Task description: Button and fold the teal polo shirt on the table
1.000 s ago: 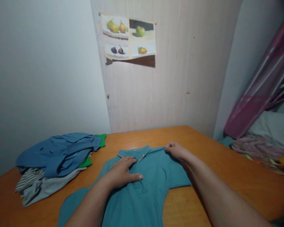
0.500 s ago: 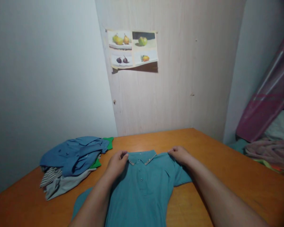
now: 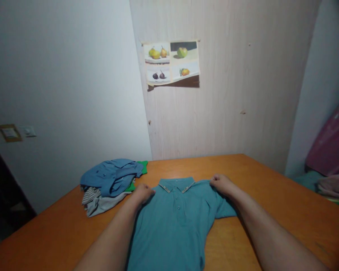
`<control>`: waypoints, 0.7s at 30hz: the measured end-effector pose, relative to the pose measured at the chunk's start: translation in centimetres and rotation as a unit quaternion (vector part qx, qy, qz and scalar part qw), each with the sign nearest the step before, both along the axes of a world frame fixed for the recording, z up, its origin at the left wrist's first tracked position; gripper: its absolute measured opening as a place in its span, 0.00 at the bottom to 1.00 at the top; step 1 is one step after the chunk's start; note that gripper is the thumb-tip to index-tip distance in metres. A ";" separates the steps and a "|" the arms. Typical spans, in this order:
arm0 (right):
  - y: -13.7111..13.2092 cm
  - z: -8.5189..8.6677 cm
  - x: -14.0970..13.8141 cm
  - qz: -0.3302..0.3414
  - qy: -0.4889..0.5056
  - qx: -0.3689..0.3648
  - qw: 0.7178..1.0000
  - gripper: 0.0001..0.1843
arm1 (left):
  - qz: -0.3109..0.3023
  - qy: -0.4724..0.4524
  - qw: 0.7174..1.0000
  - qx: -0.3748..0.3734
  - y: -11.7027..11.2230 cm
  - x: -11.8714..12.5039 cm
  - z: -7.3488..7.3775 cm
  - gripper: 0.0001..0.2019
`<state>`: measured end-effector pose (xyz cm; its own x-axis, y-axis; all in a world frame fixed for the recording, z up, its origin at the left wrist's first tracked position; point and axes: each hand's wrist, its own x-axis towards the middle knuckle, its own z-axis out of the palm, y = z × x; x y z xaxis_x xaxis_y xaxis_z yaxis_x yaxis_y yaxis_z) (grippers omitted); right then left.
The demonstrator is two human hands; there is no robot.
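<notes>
A teal polo shirt lies face up on the orange wooden table, collar pointing away from me. My left hand is closed on the shirt's left shoulder, beside the collar. My right hand is closed on the right shoulder, just past the collar's other end. Both forearms stretch over the table on either side of the shirt's body.
A heap of clothes with a blue shirt on top, green and striped pieces under it, sits at the table's far left. A fruit picture hangs on the wooden wall panel. Pink bedding lies off the table's right side.
My left hand left the shirt's chest and took hold of the left shoulder. The collar now lies flat and straight. The camera view has swung to the left.
</notes>
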<state>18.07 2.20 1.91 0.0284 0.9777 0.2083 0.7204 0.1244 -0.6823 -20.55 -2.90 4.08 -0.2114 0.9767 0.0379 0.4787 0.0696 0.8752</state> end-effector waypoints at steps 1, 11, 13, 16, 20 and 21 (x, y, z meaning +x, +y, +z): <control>-0.1 0.1 -0.1 -0.003 0.000 0.004 1.000 0.06 | 0.007 -0.015 1.000 -0.011 -0.4 0.1 0.3 0.11; -2.9 2.7 -2.6 -0.059 -0.023 0.131 0.989 0.11 | 0.051 -0.180 0.982 0.014 -4.3 1.5 5.8 0.08; -4.3 3.6 -4.7 0.012 0.046 0.125 0.991 0.19 | 0.038 -0.215 0.976 0.029 -5.2 2.3 6.6 0.08; -7.4 5.2 -8.4 0.179 0.209 0.006 0.961 0.26 | -0.018 -0.276 0.961 0.031 -6.6 4.4 7.4 0.08; -11.1 6.9 -12.6 0.305 0.377 -0.173 0.857 0.27 | -0.125 -0.342 0.931 -0.016 -8.7 7.9 8.0 0.07; -11.6 7.0 -13.3 0.310 0.398 -0.178 0.845 0.24 | -0.154 -0.367 0.917 -0.035 -9.2 8.5 8.2 0.08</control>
